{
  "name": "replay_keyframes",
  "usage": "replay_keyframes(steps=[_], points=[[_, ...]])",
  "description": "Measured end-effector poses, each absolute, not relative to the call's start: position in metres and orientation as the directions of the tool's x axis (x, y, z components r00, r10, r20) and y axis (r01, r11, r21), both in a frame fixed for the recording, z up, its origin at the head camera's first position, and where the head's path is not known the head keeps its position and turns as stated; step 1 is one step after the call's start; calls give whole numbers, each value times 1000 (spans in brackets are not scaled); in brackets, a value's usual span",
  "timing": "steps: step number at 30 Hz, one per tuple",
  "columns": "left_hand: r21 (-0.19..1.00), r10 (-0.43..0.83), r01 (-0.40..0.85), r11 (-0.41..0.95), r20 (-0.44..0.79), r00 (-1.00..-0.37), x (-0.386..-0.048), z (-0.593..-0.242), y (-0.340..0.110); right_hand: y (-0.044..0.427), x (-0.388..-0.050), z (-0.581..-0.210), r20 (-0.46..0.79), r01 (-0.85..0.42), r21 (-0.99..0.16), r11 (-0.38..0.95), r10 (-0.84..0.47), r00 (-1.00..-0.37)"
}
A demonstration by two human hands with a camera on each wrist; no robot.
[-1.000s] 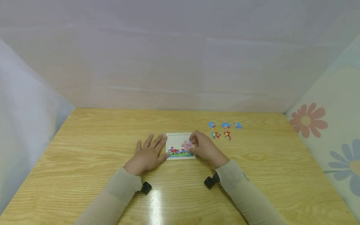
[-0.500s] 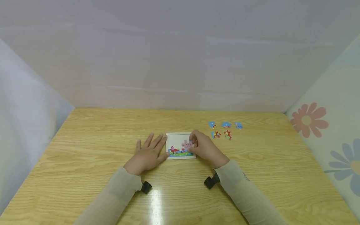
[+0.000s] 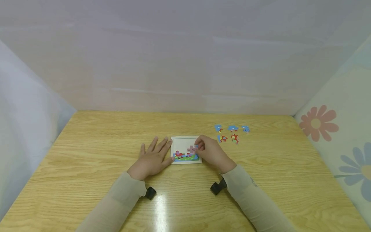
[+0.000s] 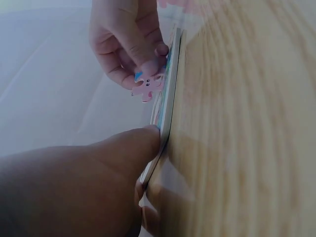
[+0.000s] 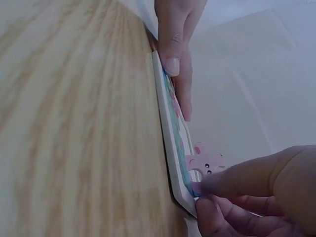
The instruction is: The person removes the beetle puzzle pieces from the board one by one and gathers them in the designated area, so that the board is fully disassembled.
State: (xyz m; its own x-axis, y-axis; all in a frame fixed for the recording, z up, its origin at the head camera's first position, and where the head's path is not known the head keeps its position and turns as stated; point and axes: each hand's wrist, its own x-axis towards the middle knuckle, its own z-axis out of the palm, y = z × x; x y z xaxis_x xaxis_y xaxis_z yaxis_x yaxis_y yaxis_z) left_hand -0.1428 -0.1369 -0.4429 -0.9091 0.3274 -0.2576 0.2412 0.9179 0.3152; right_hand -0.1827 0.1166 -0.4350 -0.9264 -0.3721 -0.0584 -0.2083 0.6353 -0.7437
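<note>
A white puzzle tray [image 3: 186, 138] lies flat on the table, its lower strip filled with green, blue and red pieces. My right hand [image 3: 213, 153] pinches a pink puzzle piece [image 3: 192, 149] between thumb and fingers at the tray's right side. In the left wrist view this pink piece [image 4: 148, 87] shows a face with small eyes and stands tilted above the tray. My left hand [image 3: 151, 160] lies spread beside the tray, thumb and fingertips touching its left edge. In the right wrist view the left thumb [image 5: 172, 59] rests on the tray's rim.
Several loose puzzle pieces lie right of the tray, among them a blue one [image 3: 233, 128] and a red one [image 3: 235, 139]. The wooden table [image 3: 116, 129] ends at a pale cloth backdrop [image 3: 185, 64].
The right hand has shifted the pink piece slightly and turned it a little at the tray's right side. My left hand stays in place.
</note>
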Motion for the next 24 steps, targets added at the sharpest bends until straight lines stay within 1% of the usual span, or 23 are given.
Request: replay_keyframes(steps=[8, 24], points=[[314, 324, 238, 919, -259, -910, -143, -442, -137, 117, -183, -437, -28, -185, -771, 609, -323, -946], [308, 323, 236, 922, -268, -908, -143, -441, -136, 113, -183, -440, -21, -137, -798, 586, -254, -967]])
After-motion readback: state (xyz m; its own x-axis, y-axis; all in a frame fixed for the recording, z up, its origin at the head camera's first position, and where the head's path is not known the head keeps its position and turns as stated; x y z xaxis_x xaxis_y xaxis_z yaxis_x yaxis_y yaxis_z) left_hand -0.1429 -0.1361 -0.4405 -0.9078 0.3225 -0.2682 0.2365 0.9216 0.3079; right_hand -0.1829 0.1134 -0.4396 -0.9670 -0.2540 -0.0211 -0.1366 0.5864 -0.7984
